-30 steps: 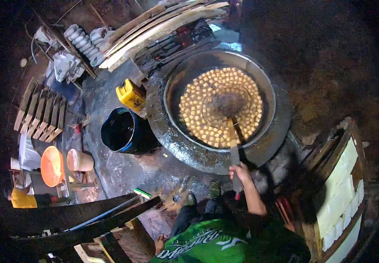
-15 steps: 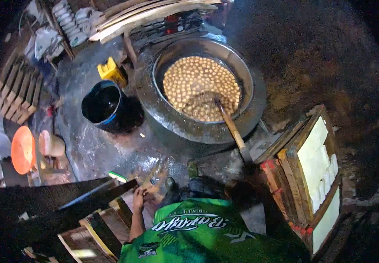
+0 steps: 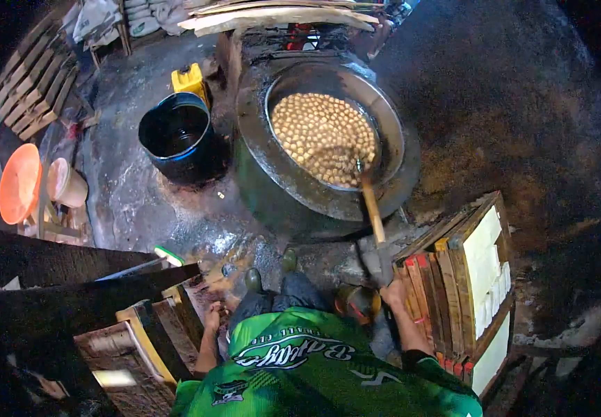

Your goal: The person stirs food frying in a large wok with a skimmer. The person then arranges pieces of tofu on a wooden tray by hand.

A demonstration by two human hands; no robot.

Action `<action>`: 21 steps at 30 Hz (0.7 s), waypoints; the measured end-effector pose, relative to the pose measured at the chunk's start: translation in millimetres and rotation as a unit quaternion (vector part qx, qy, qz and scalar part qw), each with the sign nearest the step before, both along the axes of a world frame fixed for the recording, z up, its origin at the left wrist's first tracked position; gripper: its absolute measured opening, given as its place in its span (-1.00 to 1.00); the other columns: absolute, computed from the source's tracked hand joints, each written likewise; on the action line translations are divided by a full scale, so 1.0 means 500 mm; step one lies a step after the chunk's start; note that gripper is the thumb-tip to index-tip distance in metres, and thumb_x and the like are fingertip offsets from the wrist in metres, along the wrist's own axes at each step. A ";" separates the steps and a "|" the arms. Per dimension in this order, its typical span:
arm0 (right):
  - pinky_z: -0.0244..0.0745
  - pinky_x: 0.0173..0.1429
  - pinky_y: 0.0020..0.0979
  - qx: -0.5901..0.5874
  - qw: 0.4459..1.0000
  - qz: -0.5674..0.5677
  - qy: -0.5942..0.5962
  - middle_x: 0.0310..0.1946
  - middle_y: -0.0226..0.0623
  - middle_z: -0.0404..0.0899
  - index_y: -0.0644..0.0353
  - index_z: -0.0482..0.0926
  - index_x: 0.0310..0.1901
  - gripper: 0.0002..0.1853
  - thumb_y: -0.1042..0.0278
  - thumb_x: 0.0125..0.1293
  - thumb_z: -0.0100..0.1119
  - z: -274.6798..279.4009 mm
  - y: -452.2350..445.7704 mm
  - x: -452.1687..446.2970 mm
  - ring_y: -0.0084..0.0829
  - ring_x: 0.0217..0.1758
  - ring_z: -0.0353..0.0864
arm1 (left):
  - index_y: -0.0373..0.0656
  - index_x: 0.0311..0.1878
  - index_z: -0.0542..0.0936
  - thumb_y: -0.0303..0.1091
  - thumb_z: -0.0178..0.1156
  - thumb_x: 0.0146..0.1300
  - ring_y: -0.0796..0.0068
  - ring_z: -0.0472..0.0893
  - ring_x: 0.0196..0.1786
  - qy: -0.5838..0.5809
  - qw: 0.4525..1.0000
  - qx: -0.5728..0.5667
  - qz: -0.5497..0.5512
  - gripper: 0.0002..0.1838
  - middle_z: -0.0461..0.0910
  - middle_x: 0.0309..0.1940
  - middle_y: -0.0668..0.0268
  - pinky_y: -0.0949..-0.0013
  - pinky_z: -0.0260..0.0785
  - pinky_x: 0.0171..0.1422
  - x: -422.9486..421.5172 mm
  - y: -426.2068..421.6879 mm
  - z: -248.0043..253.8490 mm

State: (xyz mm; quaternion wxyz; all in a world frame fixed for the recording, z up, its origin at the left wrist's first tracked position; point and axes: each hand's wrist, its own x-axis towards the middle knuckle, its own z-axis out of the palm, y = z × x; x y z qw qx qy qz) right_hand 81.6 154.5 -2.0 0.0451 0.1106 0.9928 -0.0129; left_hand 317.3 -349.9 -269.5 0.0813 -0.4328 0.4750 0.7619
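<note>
My right hand (image 3: 393, 293) is closed around the lower end of a long-handled skimmer, whose wooden handle (image 3: 371, 212) slants up into a large round pan (image 3: 396, 125). The skimmer's head is a dark round patch among many small golden-brown pieces of food (image 3: 321, 128) in the pan. The pan is set in a thick dark stove (image 3: 272, 198). My left hand (image 3: 213, 316) hangs low beside wooden boards, its fingers loosely bent and apart, with nothing visible in them.
Wooden trays with pale slabs (image 3: 480, 250) stand stacked on edge at my right. Left of the stove are a dark bucket (image 3: 175, 156) and a yellow jerrycan (image 3: 189, 82). An orange basin (image 3: 20, 184) and pale bucket (image 3: 68, 183) stand farther left. Split wood (image 3: 279, 19) lies behind the stove.
My right hand, previously lost in shadow, now shows on the skimmer's handle. The skimmer's head has shifted slightly within the pan. The view has turned, and my left hand is a little lower.
</note>
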 end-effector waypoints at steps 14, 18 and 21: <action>0.39 0.21 -0.19 -0.083 0.991 -0.098 -0.030 0.03 0.17 0.53 0.37 0.43 0.17 -0.37 0.35 0.02 0.33 -0.030 -0.022 0.075 0.01 0.18 0.50 | -0.01 -0.06 0.51 -0.06 0.00 0.43 0.51 0.54 -0.54 -0.019 0.999 0.030 0.017 -0.74 0.59 -0.43 0.39 0.37 0.42 -0.57 -0.066 -0.046 0.009; 0.49 0.06 -0.11 -0.058 0.996 0.023 0.061 -0.06 0.22 0.57 0.41 0.49 0.00 -0.46 0.24 0.02 0.35 -0.083 0.025 0.052 0.13 0.02 0.57 | 0.01 -0.08 0.52 -0.03 0.01 0.42 0.50 0.53 -0.60 -0.007 0.995 0.078 0.059 -0.73 0.59 -0.48 0.39 0.36 0.44 -0.59 -0.059 -0.026 -0.006; 0.51 -0.05 -0.15 -0.112 0.985 0.073 0.106 -0.23 0.09 0.64 0.38 0.55 -0.09 -0.57 0.27 0.03 0.29 0.026 -0.049 -0.045 0.04 -0.15 0.64 | 0.01 -0.09 0.53 -0.03 0.02 0.42 0.50 0.56 -0.55 -0.060 0.998 0.007 -0.019 -0.73 0.60 -0.48 0.35 0.35 0.47 -0.57 -0.051 -0.016 0.036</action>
